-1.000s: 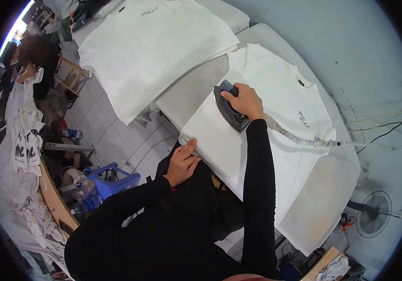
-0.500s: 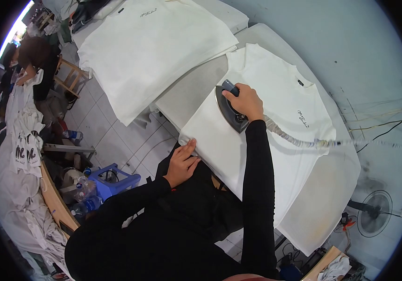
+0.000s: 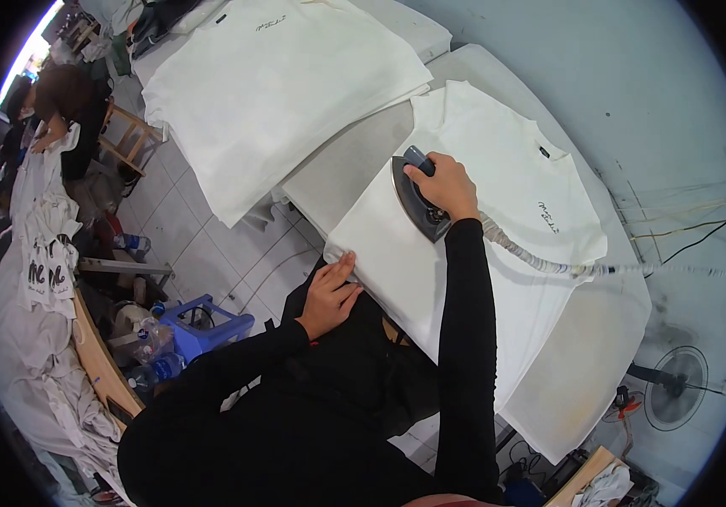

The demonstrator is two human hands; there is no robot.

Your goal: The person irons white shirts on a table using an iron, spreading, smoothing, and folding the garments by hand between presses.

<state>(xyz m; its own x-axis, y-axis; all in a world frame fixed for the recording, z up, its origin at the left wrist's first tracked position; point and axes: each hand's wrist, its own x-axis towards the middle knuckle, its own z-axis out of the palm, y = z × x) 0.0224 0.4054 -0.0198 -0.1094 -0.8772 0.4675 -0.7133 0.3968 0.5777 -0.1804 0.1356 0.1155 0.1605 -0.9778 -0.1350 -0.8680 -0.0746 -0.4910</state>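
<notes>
My right hand (image 3: 450, 188) is wrapped round the handle of a dark clothes iron (image 3: 419, 205). The iron's soleplate lies on a white T-shirt (image 3: 498, 160) spread on the padded ironing table (image 3: 338, 177), left of its small script print. From the iron's back, a wrapped hose (image 3: 540, 260) runs off to the right. At the shirt's hem nearest me, my left hand (image 3: 330, 296) rests with its fingers stretched out, the fingertips touching the hem's edge. What lies under those fingertips is hidden.
More white T-shirts (image 3: 287, 93) lie stacked on a surface at the upper left. A blue plastic stool (image 3: 211, 325) stands on the tiled floor. Beside a cloth-covered bench at far left, a person (image 3: 59, 101) bends over. A fan (image 3: 676, 384) is at the lower right.
The iron and my right hand have shifted very slightly to the right and down. The hose sways a little lower. My left hand keeps its place at the hem.
</notes>
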